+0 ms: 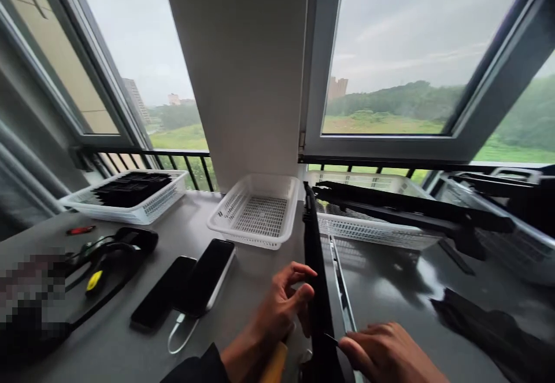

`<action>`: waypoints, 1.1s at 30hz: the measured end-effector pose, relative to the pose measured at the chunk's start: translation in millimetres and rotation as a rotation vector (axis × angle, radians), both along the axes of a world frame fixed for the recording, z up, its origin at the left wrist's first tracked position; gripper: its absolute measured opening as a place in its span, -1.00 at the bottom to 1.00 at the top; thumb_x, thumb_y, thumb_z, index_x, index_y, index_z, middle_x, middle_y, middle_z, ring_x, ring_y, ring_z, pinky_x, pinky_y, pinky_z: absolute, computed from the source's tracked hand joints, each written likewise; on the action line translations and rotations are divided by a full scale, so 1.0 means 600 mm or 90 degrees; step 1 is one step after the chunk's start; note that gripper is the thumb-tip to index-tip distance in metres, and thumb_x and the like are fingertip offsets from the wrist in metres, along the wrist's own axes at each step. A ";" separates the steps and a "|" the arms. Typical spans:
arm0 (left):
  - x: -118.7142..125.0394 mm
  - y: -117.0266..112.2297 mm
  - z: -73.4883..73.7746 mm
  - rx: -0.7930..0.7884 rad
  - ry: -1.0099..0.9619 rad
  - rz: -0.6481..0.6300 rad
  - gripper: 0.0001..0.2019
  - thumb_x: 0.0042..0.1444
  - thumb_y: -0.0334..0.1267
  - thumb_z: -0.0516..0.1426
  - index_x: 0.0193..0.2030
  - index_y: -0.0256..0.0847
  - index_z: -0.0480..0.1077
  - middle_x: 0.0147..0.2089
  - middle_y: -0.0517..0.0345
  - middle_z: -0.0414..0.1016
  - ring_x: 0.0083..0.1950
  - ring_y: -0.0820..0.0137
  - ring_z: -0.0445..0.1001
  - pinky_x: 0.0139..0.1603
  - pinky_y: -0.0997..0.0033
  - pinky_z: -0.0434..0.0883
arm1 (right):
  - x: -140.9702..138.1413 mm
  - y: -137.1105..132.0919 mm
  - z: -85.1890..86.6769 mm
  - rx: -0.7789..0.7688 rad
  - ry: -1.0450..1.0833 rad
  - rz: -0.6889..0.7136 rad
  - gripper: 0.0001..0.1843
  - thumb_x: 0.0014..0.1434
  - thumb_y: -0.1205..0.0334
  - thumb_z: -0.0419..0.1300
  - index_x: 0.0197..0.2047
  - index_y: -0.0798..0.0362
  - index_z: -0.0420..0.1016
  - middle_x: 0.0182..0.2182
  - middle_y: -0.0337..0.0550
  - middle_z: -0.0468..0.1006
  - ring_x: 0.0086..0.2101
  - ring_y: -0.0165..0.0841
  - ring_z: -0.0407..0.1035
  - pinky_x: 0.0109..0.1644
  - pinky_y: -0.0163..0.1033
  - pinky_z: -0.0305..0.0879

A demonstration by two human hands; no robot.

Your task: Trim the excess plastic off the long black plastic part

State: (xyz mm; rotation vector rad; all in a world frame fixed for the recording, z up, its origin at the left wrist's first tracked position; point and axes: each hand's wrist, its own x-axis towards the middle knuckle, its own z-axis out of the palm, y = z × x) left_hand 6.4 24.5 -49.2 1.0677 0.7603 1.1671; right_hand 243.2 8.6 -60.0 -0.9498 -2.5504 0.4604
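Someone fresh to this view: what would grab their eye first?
Probably the long black strip at lower centre, with the left hand and right hand on either side of it. Next, the bright window at upper right and the white basket in the middle. Left of the hands, two dark phones lie overlapping.

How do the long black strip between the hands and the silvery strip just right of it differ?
Colour: the black strip is dark all over; the silvery strip is bright and reflective, with darker patches.
Width: the black strip looks broader, the silvery strip slimmer.
Far end: the black strip runs farther from the person than the silvery strip.
Shared: both are long and narrow, pointing away from the person.
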 end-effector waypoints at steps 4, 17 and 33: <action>-0.006 -0.007 0.018 -0.006 0.007 -0.006 -0.41 0.11 0.22 0.44 0.01 -0.23 0.50 -0.05 0.05 0.66 -0.64 0.57 0.57 -0.66 0.65 0.43 | -0.005 0.000 0.015 -0.007 0.061 -0.046 -0.18 0.65 -0.16 -0.27 -0.58 0.01 0.28 -0.67 -0.39 0.12 -0.62 -0.47 -0.05 -0.44 -0.21 -0.11; 0.001 -0.020 0.014 -0.013 0.022 -0.023 -0.45 0.18 0.28 0.37 -0.13 -0.27 0.65 -0.55 0.20 0.57 -0.66 0.51 0.46 -0.63 0.59 0.36 | 0.000 -0.001 0.025 -0.082 0.081 -0.007 -0.27 0.65 -0.17 -0.28 -0.50 -0.02 0.22 -0.60 -0.40 0.14 -0.56 -0.45 -0.02 -0.36 -0.22 -0.04; 0.010 -0.044 0.043 0.011 0.102 -0.074 -0.46 0.27 0.29 0.27 -0.21 -0.23 0.74 -0.44 0.15 0.43 -0.52 0.47 0.35 -0.50 0.49 0.33 | -0.007 -0.007 0.050 0.089 0.064 0.053 -0.17 0.65 -0.17 -0.35 -0.49 0.00 0.39 -0.65 -0.30 0.44 -0.63 -0.48 0.30 -0.37 -0.24 0.09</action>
